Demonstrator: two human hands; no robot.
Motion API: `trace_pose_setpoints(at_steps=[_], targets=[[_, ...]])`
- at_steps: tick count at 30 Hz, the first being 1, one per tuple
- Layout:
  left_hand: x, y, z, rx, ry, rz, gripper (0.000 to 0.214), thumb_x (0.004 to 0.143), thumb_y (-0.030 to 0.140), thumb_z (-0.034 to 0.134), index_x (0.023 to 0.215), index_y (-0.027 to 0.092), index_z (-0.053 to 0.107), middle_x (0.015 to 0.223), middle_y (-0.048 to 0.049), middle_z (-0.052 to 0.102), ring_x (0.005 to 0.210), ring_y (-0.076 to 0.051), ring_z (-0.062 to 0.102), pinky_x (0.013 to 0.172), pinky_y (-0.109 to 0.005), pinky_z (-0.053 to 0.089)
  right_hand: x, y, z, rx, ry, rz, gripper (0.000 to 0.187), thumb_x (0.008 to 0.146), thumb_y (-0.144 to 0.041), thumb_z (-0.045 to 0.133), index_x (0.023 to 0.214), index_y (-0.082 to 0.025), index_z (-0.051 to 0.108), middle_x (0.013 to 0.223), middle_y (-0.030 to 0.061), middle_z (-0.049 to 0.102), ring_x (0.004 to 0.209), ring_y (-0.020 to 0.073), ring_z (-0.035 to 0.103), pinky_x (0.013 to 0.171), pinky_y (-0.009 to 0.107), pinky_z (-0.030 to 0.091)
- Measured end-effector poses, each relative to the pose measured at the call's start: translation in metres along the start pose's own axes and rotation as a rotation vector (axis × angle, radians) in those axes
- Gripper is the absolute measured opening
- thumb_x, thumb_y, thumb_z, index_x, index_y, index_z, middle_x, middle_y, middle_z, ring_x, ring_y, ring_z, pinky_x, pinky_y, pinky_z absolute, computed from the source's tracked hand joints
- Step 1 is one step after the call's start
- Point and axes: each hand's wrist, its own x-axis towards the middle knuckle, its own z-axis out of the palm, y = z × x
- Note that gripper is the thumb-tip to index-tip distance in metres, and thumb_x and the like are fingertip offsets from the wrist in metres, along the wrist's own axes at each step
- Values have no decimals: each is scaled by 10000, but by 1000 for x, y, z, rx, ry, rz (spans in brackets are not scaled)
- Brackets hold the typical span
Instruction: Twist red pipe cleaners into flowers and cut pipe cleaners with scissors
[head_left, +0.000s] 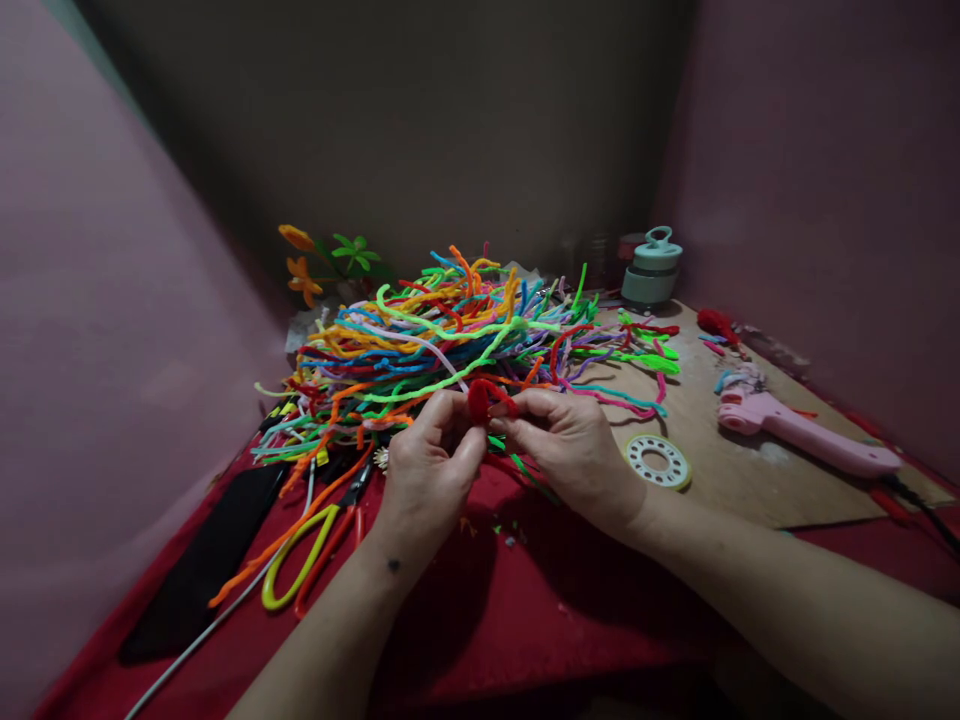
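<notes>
Between my two hands is a red pipe cleaner [478, 402], partly bent into a loop. My left hand [439, 450] pinches the looped part between thumb and fingers. On the other side, my right hand [566, 445] is closed on the end that sticks out to the right. Both hands are raised over the front of a big heap of colourful pipe cleaners [450, 330]. A bit of green pipe cleaner [496, 442] shows just under the fingers. Some of the red piece is hidden by my fingertips.
Yellow-and-orange-handled scissors [322, 550] and a black phone [206, 565] lie left on the red cloth [525, 620]. On a brown board [720, 480] at right are a tape roll [637, 460] and a pink glue gun [817, 435]. A lidded jar [651, 285] stands behind.
</notes>
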Motion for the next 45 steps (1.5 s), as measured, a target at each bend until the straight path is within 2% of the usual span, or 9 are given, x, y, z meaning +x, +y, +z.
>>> trace_pose_setpoints(at_steps=[4, 9, 15, 23, 28, 32, 37, 41, 45], targets=[[1, -2, 1, -15, 7, 24, 105, 749, 170, 551, 846, 200, 577, 660, 45, 561, 519, -69, 483, 511, -176, 395, 3, -1, -1, 70, -10, 56, 69, 732, -167, 600, 709, -146, 662, 665, 0, 630, 633, 119, 545, 592, 229, 416], [2, -1, -1, 20, 65, 33, 82, 739, 152, 549, 807, 193, 570, 630, 48, 573, 523, -71, 508, 525, -175, 414, 4, -3, -1, 302, -52, 154, 153, 731, -257, 618, 843, -160, 656, 748, 9, 666, 643, 122, 595, 605, 240, 468], [2, 2, -1, 0, 45, 30, 100, 747, 147, 533, 825, 194, 574, 583, 55, 555, 491, -68, 495, 505, -172, 414, 7, -6, -1, 398, -25, 314, 109, 682, -253, 657, 677, -144, 653, 609, -6, 622, 531, 101, 568, 544, 235, 465], [-1, -2, -1, 27, -21, 35, 172, 787, 192, 531, 952, 218, 573, 617, 58, 531, 468, -53, 452, 464, -163, 380, 8, 5, -4, 529, -50, 364, 162, 624, -281, 715, 624, -132, 650, 546, -23, 575, 487, 63, 479, 498, 208, 378], [-1, 1, 1, -31, -44, -1, 171, 771, 205, 552, 937, 191, 592, 643, 37, 560, 459, -64, 473, 429, -172, 391, 7, 6, -2, 468, -48, 369, 180, 635, -307, 706, 659, -131, 673, 572, -9, 596, 513, 81, 503, 508, 223, 386], [0, 4, -1, -72, -14, -24, 182, 754, 190, 559, 933, 180, 595, 593, 36, 561, 452, -74, 491, 424, -172, 402, 9, 0, -4, 545, -46, 333, 199, 640, -322, 707, 725, -148, 665, 628, -11, 621, 518, 82, 533, 531, 236, 433], [1, 5, -2, -83, -28, -49, 182, 753, 197, 564, 931, 177, 593, 584, 36, 562, 454, -80, 506, 412, -173, 411, 9, -5, -5, 558, -15, 377, 214, 585, -283, 744, 644, -134, 603, 592, -17, 601, 479, 87, 543, 508, 241, 447], [0, 3, 0, -61, -66, -65, 144, 754, 196, 563, 894, 175, 590, 587, 42, 557, 456, -76, 511, 428, -176, 426, 8, -2, -4, 539, -74, 413, 181, 585, -232, 736, 627, -126, 596, 570, -20, 576, 501, 79, 524, 514, 225, 424], [0, 4, 1, -12, -109, -56, 150, 771, 222, 550, 905, 169, 590, 593, 34, 586, 468, -87, 534, 456, -191, 450, 12, -3, -8, 534, -80, 365, 235, 585, -243, 742, 758, -152, 610, 699, -19, 604, 596, 83, 542, 566, 222, 429]])
